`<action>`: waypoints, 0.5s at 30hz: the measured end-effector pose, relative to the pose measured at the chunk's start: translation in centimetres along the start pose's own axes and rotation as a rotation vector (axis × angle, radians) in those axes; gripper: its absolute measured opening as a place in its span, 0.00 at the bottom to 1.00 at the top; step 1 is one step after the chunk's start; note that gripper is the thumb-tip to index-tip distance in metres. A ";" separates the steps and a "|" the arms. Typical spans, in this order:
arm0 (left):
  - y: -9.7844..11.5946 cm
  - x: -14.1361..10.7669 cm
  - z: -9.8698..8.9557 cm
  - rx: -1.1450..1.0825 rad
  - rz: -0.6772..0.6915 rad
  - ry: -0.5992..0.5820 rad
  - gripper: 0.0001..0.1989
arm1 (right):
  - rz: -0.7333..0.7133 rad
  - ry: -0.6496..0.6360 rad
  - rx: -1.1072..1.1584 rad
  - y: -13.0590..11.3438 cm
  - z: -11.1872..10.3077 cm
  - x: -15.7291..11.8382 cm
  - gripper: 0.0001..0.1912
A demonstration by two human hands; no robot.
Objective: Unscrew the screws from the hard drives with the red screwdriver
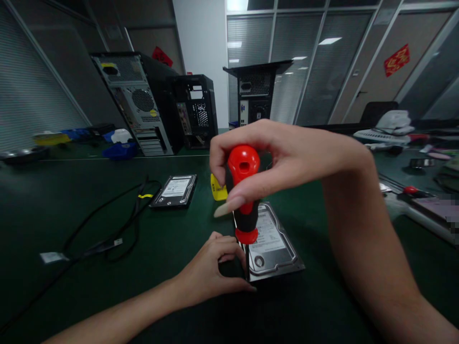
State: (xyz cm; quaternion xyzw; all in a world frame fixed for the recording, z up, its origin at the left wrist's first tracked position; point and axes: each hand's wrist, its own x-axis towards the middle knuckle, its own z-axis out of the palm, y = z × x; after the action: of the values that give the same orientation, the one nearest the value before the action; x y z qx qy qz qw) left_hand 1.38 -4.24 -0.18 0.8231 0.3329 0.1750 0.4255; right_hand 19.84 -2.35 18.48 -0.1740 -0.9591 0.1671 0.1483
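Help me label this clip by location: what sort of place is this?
Probably a computer repair or assembly workspace: computer towers stand toward the back of the green table, two hard drives sit nearer, and the right hand grips a screwdriver.

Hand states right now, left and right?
Left hand: curled at the near-left corner of the hard drive; can't tell whether it grips.
Right hand: closed, holding the red-and-black screwdriver.

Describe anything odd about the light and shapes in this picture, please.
In the head view, bright glare patches mark the glass partition; the tall computer tower leans, probably lens distortion; the green tabletop darkens below the nearer hard drive; a small patch at the right edge looks blocky.
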 end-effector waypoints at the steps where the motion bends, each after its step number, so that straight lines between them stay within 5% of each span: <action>1: 0.1 0.0 0.0 0.002 -0.002 -0.001 0.14 | 0.008 -0.004 -0.004 0.1 0.0 0.0 0.10; 10: 0.8 -0.1 -0.6 0.063 0.062 -0.002 0.14 | 0.031 -0.029 -0.002 0.5 -0.6 -0.8 0.16; 13: 0.3 0.0 -1.5 0.072 0.132 0.025 0.17 | 0.080 0.073 -0.076 0.7 -1.3 -1.7 0.12; 15: -0.3 0.4 -2.5 0.057 0.137 0.135 0.17 | 0.088 0.259 -0.172 0.7 -1.9 -2.6 0.14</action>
State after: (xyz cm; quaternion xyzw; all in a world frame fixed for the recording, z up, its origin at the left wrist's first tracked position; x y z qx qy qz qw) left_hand 0.13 -2.35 1.00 0.8421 0.3083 0.2492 0.3657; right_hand 23.05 -2.26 19.36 -0.2479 -0.9342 0.0670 0.2478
